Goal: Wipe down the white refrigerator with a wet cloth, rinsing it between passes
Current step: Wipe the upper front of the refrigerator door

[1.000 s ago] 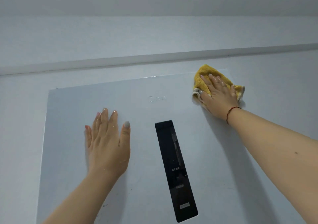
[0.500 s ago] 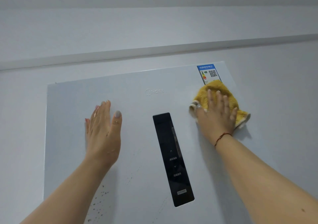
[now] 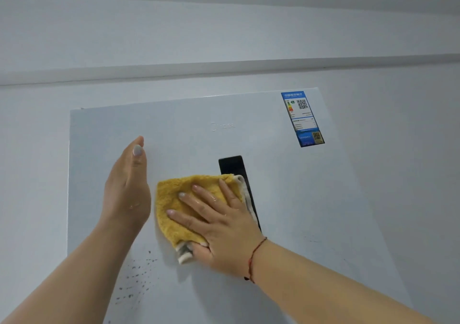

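Right hand [image 3: 219, 221], fingers spread flat on the cloth [image 3: 174, 199], should press evenly and sweep down to the specks [image 3: 135, 277] below it

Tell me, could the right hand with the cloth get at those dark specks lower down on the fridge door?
Probably yes. The right hand presses the yellow cloth flat on the door just above and right of the dark specks; only bare door lies between them. The left forearm hangs close beside them, though.
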Motion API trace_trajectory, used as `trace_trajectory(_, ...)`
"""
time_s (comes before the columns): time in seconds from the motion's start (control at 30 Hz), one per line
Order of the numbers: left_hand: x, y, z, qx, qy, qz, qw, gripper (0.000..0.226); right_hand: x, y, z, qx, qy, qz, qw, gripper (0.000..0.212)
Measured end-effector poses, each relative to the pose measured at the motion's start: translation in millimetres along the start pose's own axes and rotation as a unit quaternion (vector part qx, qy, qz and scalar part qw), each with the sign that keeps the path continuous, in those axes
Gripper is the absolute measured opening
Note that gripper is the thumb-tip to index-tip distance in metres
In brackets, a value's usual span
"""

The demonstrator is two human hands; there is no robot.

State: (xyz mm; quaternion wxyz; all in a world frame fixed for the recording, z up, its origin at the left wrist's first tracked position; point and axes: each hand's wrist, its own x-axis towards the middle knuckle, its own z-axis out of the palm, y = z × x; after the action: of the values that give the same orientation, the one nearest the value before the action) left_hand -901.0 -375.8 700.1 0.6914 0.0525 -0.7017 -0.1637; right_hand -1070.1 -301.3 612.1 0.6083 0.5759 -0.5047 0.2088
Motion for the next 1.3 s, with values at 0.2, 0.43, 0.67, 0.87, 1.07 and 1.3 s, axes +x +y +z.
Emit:
trace_trajectory(0.2,-5.2,-6.5,1.6,0.083,-0.01,0.026,0.996,0.073,-63.3,120.4,-15.3,-0.021,-0.03,0.255,0.966,0.067)
trace_trajectory(0.43,-1.0,-4.8,-8.9,0.008,-0.042,-0.002,0.999,0.071,-105.6,133.6,-10.8,0.061,0.018,0.587,0.807,0.076)
trace_trajectory(0.67,-4.4,10.1,-29.1,-0.092,-0.043,-0.043,0.994,0.053,-55.4,4.3,5.0,0.055,0.029,0.516,0.854,0.078)
trace_trajectory(0.87,-15.3,5.6,-57.1,-0.025,-0.072,-0.069,0.995,0.052,5.3,-83.5,13.5,0.064,0.009,0.376,0.924,0.08)
trace_trajectory(1.07,-14.8,-7.1,-72.3,0.003,-0.136,-0.073,0.988,0.057,49.1,-138.0,16.8,0.076,0.003,0.201,0.977,0.075)
trace_trajectory(1.3,-22.0,-17.1,-75.9,0.27,-0.199,0.054,0.941,0.066,34.7,-162.7,26.0,0.09,-0.012,0.014,0.996,0.07)
